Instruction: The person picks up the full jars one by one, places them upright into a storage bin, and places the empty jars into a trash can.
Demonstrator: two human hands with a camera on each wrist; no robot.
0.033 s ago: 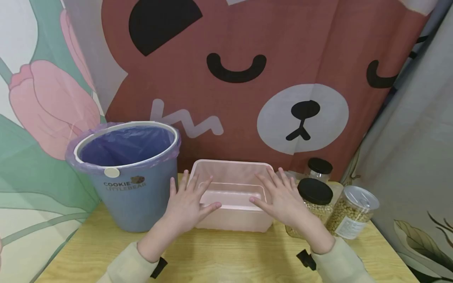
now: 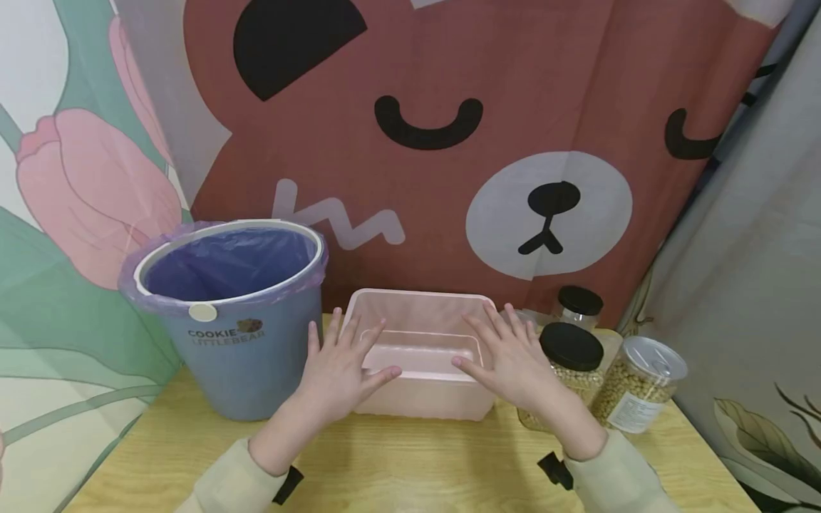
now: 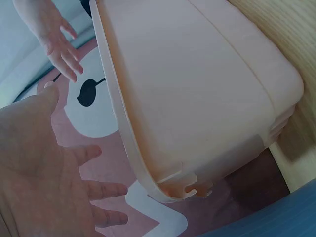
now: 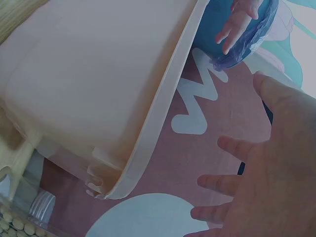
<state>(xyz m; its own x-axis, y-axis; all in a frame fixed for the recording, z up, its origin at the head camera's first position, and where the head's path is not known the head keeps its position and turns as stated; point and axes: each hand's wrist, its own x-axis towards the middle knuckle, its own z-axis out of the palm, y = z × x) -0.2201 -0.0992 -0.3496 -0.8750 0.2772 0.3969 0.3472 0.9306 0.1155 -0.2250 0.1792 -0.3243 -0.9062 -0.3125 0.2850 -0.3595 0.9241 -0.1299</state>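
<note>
A pink plastic bin (image 2: 423,397) sits on the wooden table between my two hands, with nothing visible inside. My left hand (image 2: 335,376) is held over its left front side, fingers spread and holding nothing. Mirroring it on the right, my right hand (image 2: 518,365) also has its fingers spread and grips nothing. In the left wrist view, a gap shows between the left hand (image 3: 39,173) and the bin's rim (image 3: 116,106). The right wrist view likewise has the right hand (image 4: 284,165) apart from the bin (image 4: 94,74).
To the left stands a blue bucket (image 2: 256,374) lined with a purple bag. Right of the bin are a black-lidded jar (image 2: 571,347) of pale beans or grains, a clear-lidded jar (image 2: 654,360) with similar contents, and a smaller black-lidded jar (image 2: 580,301) behind. A bear-print cloth (image 2: 423,199) hangs behind the table.
</note>
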